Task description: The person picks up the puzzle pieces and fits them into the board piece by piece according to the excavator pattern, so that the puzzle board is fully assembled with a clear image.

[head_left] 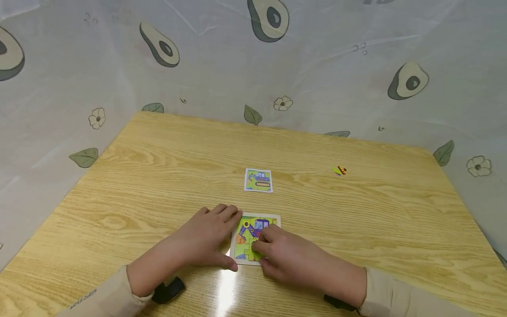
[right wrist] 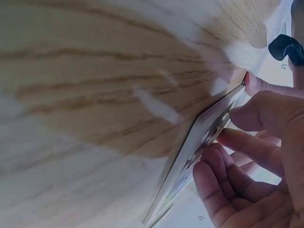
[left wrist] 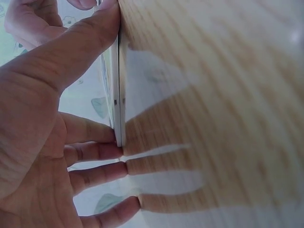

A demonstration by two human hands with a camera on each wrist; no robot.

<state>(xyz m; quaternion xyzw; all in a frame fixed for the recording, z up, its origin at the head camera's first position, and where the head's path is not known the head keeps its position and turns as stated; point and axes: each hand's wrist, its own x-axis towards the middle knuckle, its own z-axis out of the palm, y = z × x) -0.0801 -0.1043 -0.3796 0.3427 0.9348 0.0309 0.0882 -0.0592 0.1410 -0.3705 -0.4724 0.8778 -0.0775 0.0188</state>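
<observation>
A small jigsaw puzzle board (head_left: 236,253) with a pale frame and a purple-blue excavator on green lies near the front of the table. My left hand (head_left: 210,235) spans its left side with fingers nearly straight, fingertips by the far left corner and thumb by the near edge. Over the lower right of the board, my right hand (head_left: 287,255) has bent fingers, thumb and index on a puzzle piece; the hand hides most of that piece. In the right wrist view, the thumb (right wrist: 244,118) and index fingertip meet the board's surface, other fingers curled.
Beyond the board lies a square picture card (head_left: 258,180) with a similar excavator. Farther right is a small loose yellow-green, orange and black piece (head_left: 339,170). The wooden table (head_left: 178,158) borders an avocado-patterned sheet (head_left: 317,66). A black strap (head_left: 168,290) is under the left wrist.
</observation>
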